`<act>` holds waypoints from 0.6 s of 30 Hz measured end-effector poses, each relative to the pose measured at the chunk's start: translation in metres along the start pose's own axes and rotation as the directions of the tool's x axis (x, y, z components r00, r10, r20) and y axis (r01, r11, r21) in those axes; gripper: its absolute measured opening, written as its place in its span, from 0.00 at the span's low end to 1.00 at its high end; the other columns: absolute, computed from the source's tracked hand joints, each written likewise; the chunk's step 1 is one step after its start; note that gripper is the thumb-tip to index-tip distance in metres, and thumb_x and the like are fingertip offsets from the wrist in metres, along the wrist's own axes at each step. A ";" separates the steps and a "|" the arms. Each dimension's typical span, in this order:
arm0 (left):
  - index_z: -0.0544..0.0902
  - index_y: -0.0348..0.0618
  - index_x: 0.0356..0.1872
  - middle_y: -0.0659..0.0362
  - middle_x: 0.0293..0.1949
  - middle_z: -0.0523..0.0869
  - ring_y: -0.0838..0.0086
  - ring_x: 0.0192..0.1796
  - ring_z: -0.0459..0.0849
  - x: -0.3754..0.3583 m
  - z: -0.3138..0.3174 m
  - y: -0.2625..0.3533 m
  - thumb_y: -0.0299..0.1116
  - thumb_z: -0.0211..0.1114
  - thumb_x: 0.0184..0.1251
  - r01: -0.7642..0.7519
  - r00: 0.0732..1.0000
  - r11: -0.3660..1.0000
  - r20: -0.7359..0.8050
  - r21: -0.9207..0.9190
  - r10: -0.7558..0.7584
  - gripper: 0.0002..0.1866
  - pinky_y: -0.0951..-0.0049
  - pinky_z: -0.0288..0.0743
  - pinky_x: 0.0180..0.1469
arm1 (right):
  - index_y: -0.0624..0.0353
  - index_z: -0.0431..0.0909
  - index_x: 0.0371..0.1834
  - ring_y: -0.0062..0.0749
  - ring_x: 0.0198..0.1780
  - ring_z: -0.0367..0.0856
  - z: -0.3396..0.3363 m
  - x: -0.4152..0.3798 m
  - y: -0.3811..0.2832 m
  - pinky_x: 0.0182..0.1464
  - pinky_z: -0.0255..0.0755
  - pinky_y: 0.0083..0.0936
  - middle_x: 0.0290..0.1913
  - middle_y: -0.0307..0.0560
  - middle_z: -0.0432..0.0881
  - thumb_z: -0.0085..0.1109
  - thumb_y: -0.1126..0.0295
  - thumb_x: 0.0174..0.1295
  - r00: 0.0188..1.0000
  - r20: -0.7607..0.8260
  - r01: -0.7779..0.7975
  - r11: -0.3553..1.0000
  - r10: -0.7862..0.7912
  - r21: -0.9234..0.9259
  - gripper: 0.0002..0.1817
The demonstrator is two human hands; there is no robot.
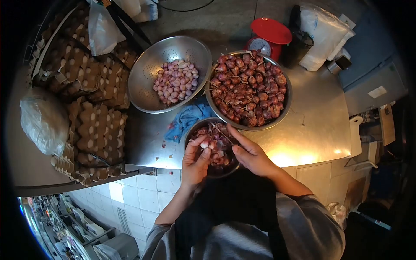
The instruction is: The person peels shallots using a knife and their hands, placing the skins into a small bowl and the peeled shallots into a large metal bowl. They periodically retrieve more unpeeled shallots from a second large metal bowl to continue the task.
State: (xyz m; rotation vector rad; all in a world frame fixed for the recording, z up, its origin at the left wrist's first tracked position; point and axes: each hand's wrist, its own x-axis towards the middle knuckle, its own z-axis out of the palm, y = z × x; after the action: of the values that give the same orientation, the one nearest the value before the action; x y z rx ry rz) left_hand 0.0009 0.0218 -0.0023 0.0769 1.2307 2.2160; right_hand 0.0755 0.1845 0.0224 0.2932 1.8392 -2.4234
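My left hand (196,161) pinches a partly peeled shallot (208,143), its pale end showing, over a metal bowl (187,139) of reddish skins. In my right hand (250,152) is a small knife (222,132), its thin blade pointing up and left over the same bowl; the fingers hide its handle. Behind, on the right, a large bowl (289,104) is heaped with unpeeled shallots (249,89). A perforated colander (141,82) at the back left holds peeled pinkish shallots (177,82). A blue cloth (187,120) lies between colander and skin bowl.
Stacked egg trays (97,134) and a plastic bag (44,121) stand at the left. At the back are a red scale (271,32), a dark container (299,45) and a white plastic package (320,32). The steel table's (320,125) front edge runs beside my forearms.
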 end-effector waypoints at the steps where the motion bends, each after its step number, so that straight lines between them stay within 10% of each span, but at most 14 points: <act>1: 0.68 0.44 0.51 0.58 0.48 0.74 0.73 0.48 0.75 0.001 -0.003 0.001 0.23 0.57 0.60 0.030 1.000 1.000 -0.001 -0.007 -0.030 0.17 0.70 0.75 0.47 | 0.51 0.52 0.67 0.10 0.25 0.56 0.003 -0.002 0.000 0.26 0.55 0.07 0.44 0.33 0.70 0.43 0.69 0.66 1.000 0.009 0.016 0.999 -0.016 -0.038 0.26; 9: 0.72 0.40 0.39 0.61 0.38 0.78 0.79 0.42 0.77 -0.001 -0.014 0.013 0.18 0.61 0.55 -0.118 0.992 0.978 0.061 0.174 0.109 0.12 0.78 0.72 0.47 | 0.61 0.57 0.64 0.29 0.61 0.62 0.043 -0.011 0.009 0.61 0.54 0.21 0.59 0.49 0.67 0.42 0.69 0.65 0.994 -0.029 0.103 0.981 -0.110 -0.166 0.23; 18: 0.71 0.40 0.36 0.60 0.36 0.79 0.80 0.41 0.77 -0.004 -0.022 0.029 0.17 0.62 0.53 -0.194 0.975 0.959 0.146 0.209 0.165 0.12 0.80 0.70 0.48 | 0.62 0.62 0.60 0.29 0.55 0.69 0.062 -0.011 0.012 0.57 0.60 0.21 0.54 0.50 0.72 0.42 0.69 0.65 0.962 -0.139 0.156 0.892 -0.234 -0.425 0.20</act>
State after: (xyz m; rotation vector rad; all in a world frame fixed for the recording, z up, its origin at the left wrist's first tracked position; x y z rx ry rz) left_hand -0.0162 -0.0081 0.0088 0.4290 1.4439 2.1761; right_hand 0.0821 0.1210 0.0299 0.3215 2.5142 -2.0998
